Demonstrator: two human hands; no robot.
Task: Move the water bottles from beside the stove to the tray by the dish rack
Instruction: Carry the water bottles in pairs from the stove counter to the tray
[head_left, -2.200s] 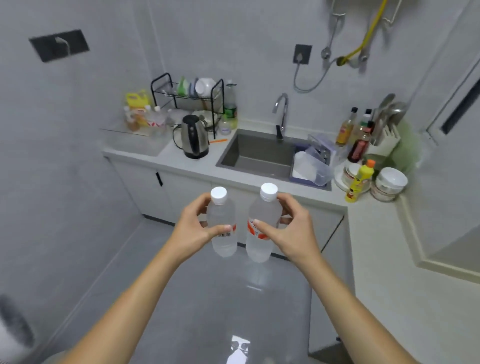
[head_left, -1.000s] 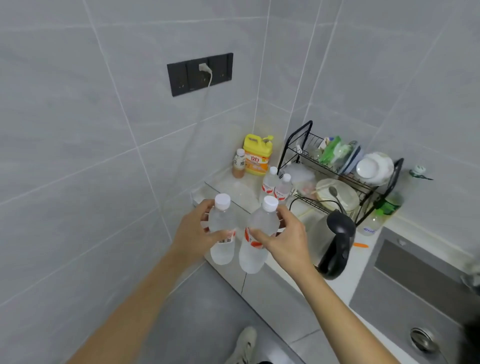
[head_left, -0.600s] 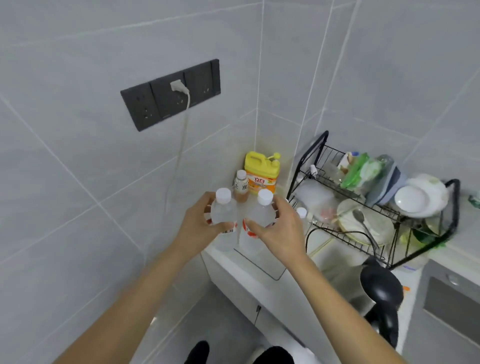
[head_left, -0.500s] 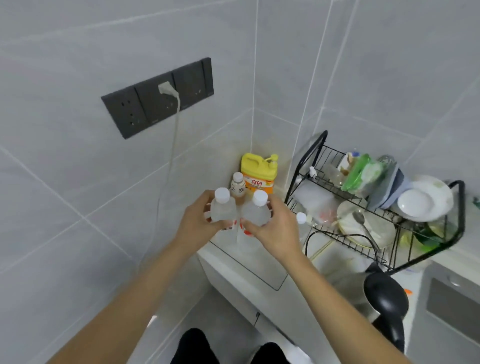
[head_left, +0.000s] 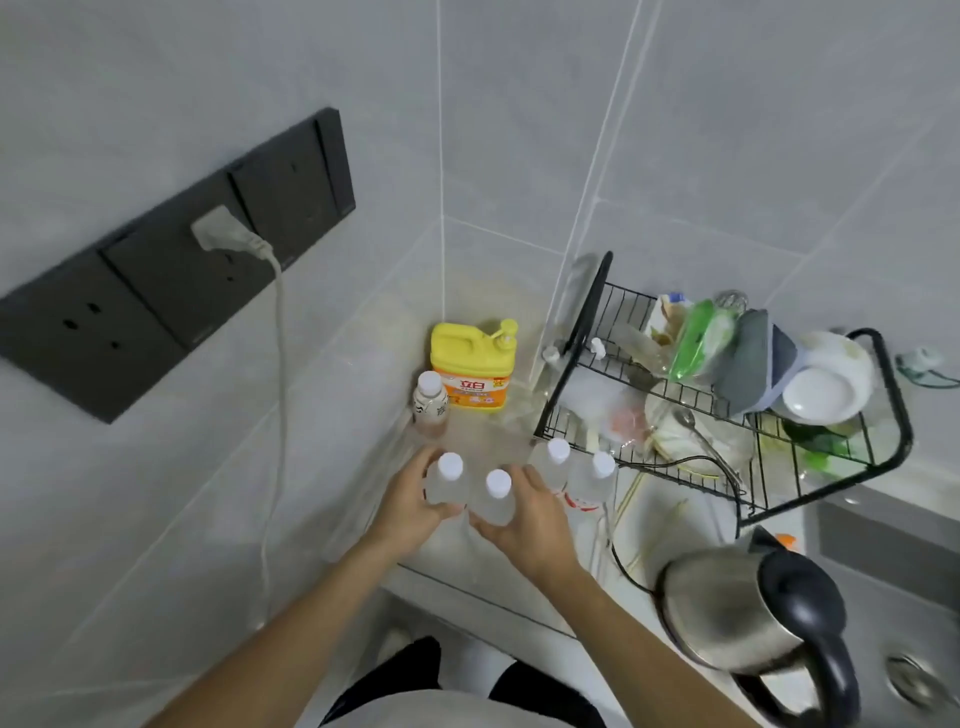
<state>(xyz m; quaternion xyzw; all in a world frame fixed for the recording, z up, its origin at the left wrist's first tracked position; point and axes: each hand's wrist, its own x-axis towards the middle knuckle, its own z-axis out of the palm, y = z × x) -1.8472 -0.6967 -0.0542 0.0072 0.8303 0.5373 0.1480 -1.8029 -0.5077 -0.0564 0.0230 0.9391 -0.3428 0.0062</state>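
Observation:
My left hand (head_left: 408, 506) grips a clear water bottle with a white cap (head_left: 448, 480). My right hand (head_left: 524, 519) grips a second clear bottle (head_left: 496, 496) right beside it. Both bottles are upright over the clear tray (head_left: 452, 564) in the counter corner; whether they touch its floor I cannot tell. Two more water bottles with red labels (head_left: 556, 462) (head_left: 595, 480) stand on the tray to the right, next to the black wire dish rack (head_left: 727, 415).
A yellow detergent jug (head_left: 472, 371) and a small drink bottle (head_left: 430, 402) stand in the corner behind the tray. A steel kettle (head_left: 748, 608) sits at the right front, its cord running up to the wall socket (head_left: 223, 234). The sink edge (head_left: 883, 545) lies far right.
I have turned from the open floor to the counter corner. Both hands have carried their bottles forward and down, from in front of my chest to the tray beside the two standing bottles.

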